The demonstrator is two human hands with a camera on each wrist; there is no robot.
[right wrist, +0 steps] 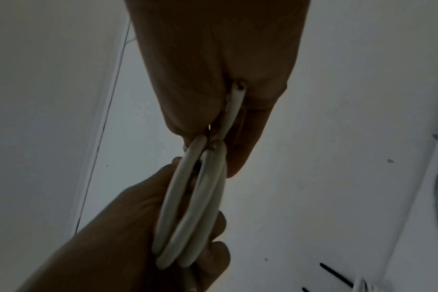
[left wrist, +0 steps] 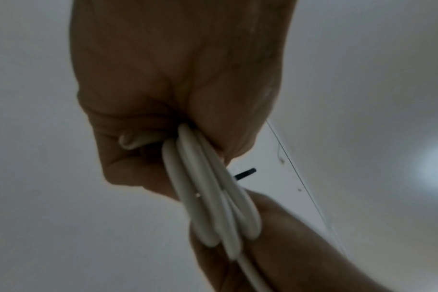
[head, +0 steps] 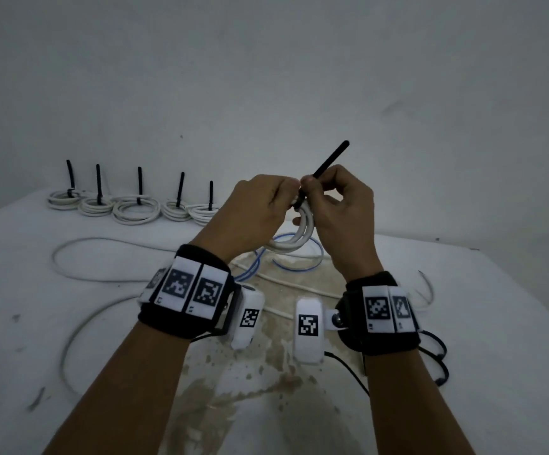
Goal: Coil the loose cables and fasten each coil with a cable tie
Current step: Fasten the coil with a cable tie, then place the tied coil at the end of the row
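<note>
Along the far left of the white counter, five finished white coils are lying in a row, each one bound with a black tie whose tail is standing upright. Nearer the person, a loose white cable is trailing in wide curves across the left part of the counter, and a thin blue cable is looping just behind the wrists, beside a brownish stained patch in the counter's middle.

The left hand is raised above the counter, its fingers curling round the top of a white coil and gripping the strands together; the left wrist view is showing the bundled loops running out from between thumb and fingers. The coil is hanging down between both hands, clear of the counter.

Just to the right, touching the left hand at the fingertips, the right hand is pinching a black cable tie at the top of the coil, its fingers closing on the tie's base while the tail is pointing up and to the right. The right wrist view is showing a cut end of the white cable poking out between the right hand's fingers. Both wrists are wearing black bands with printed square markers. Farther right, another pale cable end is curving on the counter.
</note>
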